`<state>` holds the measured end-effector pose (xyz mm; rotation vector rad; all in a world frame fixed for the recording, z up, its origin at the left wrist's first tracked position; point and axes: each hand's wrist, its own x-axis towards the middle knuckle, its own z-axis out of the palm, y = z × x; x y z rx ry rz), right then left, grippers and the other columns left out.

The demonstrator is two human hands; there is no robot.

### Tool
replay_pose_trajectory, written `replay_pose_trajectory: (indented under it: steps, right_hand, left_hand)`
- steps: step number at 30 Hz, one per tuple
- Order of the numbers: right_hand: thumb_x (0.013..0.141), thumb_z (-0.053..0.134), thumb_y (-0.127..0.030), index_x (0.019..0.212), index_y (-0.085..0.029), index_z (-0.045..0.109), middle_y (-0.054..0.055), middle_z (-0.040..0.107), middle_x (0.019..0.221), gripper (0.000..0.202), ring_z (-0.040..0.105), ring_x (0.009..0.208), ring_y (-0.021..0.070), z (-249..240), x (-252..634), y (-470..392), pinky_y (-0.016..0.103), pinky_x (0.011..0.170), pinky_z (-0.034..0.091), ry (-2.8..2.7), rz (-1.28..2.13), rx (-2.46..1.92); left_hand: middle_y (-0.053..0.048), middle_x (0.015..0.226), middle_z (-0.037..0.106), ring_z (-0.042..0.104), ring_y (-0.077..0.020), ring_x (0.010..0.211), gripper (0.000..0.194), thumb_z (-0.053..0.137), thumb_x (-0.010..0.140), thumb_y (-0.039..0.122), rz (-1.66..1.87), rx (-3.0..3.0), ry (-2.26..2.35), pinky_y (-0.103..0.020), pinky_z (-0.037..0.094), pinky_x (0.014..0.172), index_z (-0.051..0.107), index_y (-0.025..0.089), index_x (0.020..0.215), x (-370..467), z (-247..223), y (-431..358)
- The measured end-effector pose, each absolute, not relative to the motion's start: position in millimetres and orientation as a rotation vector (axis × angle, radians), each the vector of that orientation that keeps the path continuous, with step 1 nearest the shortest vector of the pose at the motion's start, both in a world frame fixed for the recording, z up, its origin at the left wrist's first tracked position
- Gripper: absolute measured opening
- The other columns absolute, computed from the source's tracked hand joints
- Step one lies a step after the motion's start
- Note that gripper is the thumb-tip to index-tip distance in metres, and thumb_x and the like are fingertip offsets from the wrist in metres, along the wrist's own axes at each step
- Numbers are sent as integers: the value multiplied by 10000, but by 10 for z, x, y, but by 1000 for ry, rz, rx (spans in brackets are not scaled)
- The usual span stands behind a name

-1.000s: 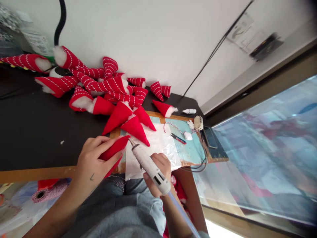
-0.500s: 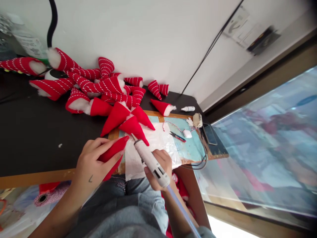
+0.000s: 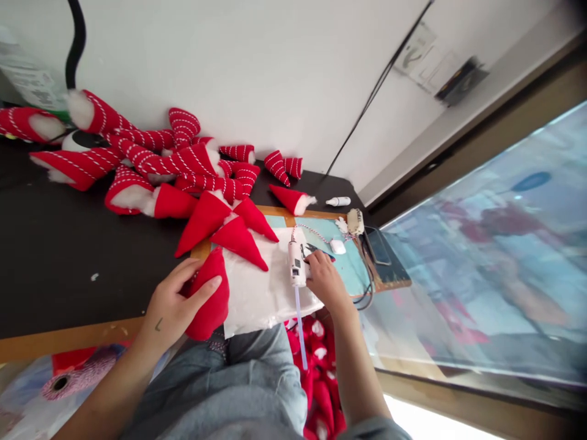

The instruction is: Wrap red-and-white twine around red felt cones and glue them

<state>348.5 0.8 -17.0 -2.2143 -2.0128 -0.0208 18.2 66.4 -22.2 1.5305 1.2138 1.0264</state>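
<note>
My left hand point(image 3: 170, 305) grips a stuffed red fabric cone point(image 3: 213, 302) at the table's front edge, thumb laid across its near face. My right hand point(image 3: 326, 281) is closed around the handle of a white glue gun point(image 3: 297, 264), which is over the white sheet point(image 3: 257, 293). A translucent glue stick point(image 3: 300, 330) sticks out of the gun's back end towards me. Just beyond my hands lie plain red cones, one of them point(image 3: 238, 241) partly on the sheet. The gun's nozzle tip is hard to make out against the things behind it.
A heap of red cones with white-dashed cord point(image 3: 178, 162) lies along the wall. To the right are a blue mat point(image 3: 358, 266), a small white bottle point(image 3: 338, 201), a phone point(image 3: 378, 245) and cables. Below stands a box of red pieces point(image 3: 321, 391); lower left, a cord spool point(image 3: 80, 379).
My right hand has carried the glue gun away from the cone, to the right onto the sheet's far side. The cone in my left hand has turned more upright, showing its broad side.
</note>
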Motion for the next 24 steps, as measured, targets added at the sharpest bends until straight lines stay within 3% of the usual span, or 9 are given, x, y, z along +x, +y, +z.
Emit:
replay_pose_trajectory:
  steps: [2,5,7,9,12,17,20,24]
  right_hand:
    - [730,571,7,1114,-126,646,190,657,1150,413,629,1166,363,-166,3522,-16,507,1017,562,-2039,16,-2207]
    - [787,607,-47,1390,-106,546,236,585,1391,609,529,1391,407,-34,3368,-148,593,1143,500,-2064,49,-2130]
    - [915,602,-139,1561,-174,396,219,499,1546,680,436,1512,387,92,3099,-234,621,1209,439,-1994,128,-1941]
    - [1018,621,-325,1608,-274,325,159,559,1518,661,524,1457,331,178,2730,-258,591,1213,447,-1819,349,-1662]
    - [933,761,-522,1538,-297,393,115,679,1359,744,666,1279,302,163,2181,-161,534,1129,528,-1545,751,-1386]
    - [865,815,-485,1252,-282,543,58,719,1160,515,710,1064,249,-10,1870,6,418,968,580,-1200,1015,-1224]
    - [907,732,-418,1164,-263,591,36,708,1107,331,672,1009,225,-68,1941,-27,388,945,544,-1206,1055,-1270]
    - [875,698,-452,1117,-269,649,7,673,956,307,619,848,205,-117,1928,-83,342,796,528,-1073,1195,-1212]
  left_hand:
    - [-66,1174,749,710,-292,1074,357,763,861,529,1050,1502,1188,-354,570,933,755,220,1040,221,-267,665]
    - [-50,1113,728,712,-266,1011,348,766,863,552,1112,1519,1141,-331,575,876,751,238,1011,256,-252,635]
    - [-42,1066,700,703,-248,961,324,774,865,542,1149,1550,1098,-314,571,836,751,242,987,277,-197,601]
    - [-43,1046,681,693,-241,945,307,786,865,525,1164,1576,1040,-303,569,817,762,244,989,308,-137,565]
    - [-52,1039,687,684,-241,940,333,845,829,510,1133,1538,938,-292,570,806,785,250,1027,366,-89,522]
    - [-67,919,689,640,-188,772,422,766,902,597,1145,1008,778,-260,557,649,807,222,1090,379,-80,559]
    - [-15,785,636,542,-113,622,329,906,794,385,1223,834,791,-194,445,502,822,197,1051,315,-53,643]
    - [-2,762,715,657,-129,688,408,982,662,270,1350,742,867,-168,493,540,801,212,1023,243,-30,706]
